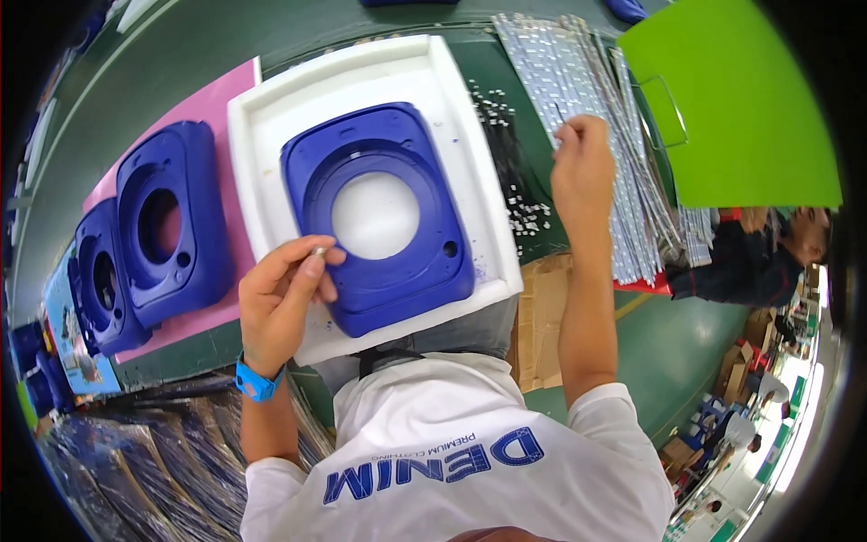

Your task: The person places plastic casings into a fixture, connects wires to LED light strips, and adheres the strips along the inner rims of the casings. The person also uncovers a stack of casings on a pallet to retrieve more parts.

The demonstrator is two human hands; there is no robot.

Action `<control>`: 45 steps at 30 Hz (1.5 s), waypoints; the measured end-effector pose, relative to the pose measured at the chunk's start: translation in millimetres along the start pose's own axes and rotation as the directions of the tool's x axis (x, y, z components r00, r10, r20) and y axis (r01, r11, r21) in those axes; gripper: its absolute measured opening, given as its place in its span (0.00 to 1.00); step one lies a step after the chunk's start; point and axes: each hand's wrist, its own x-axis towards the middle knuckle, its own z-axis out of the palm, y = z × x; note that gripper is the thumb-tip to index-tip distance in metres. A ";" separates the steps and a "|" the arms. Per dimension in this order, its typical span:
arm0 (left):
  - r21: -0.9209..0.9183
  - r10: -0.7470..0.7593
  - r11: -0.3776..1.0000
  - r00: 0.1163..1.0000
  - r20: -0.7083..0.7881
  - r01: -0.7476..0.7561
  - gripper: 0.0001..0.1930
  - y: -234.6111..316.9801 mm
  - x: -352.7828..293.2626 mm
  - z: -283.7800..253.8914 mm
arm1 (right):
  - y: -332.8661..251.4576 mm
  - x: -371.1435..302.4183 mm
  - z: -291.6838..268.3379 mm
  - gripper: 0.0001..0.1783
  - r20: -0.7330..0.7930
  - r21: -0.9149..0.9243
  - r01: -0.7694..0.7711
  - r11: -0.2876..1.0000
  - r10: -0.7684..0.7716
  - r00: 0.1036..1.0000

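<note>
My left hand [282, 294] is closed in a pinch on a small grey metallic-looking piece [319, 251], too small to name. It is over the lower left edge of a blue plastic housing [438, 203] with a large round opening. That housing lies in a white foam tray [470, 149] in front of me. Out to the right, my right hand [584, 167] has its fingers closed together above the left side of a bundle of LED strips [632, 221]. A thin dark bit shows at its fingertips, but I cannot make out what it is.
Two more blue housings [203, 235] [90, 257] stand on a pink sheet at left. Black wires with white connectors [519, 203] lie between the tray and the strips. A green panel with a handle [731, 117] is at far right. Plastic-wrapped goods [163, 461] lie lower left. Another person [745, 262] is at right.
</note>
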 end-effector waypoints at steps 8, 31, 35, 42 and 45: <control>-0.066 -0.048 0.996 0.989 0.142 0.058 0.11 27.0 10.2 10.4 | -113.7 -95.7 -16.6 0.08 0.499 0.467 0.143 0.872 -0.394 0.772; -0.077 0.063 0.996 0.966 0.251 -0.045 0.08 15.4 3.8 7.3 | -138.0 -92.4 4.6 0.08 0.900 0.399 -0.735 0.548 -0.080 0.428; -0.096 0.006 0.995 0.963 0.268 0.020 0.09 20.2 3.5 9.2 | -126.1 -110.3 16.8 0.11 0.569 0.600 -0.108 0.793 -0.328 0.755; 0.068 -0.033 0.998 0.960 0.279 0.014 0.08 30.0 4.1 5.2 | -138.1 -84.2 -1.5 0.09 0.886 0.387 -0.598 0.702 -0.103 0.453; -0.009 -0.076 0.997 0.953 0.293 0.082 0.08 31.7 4.4 4.5 | -135.1 -63.2 -0.9 0.08 0.973 0.214 -0.880 0.423 -0.175 0.153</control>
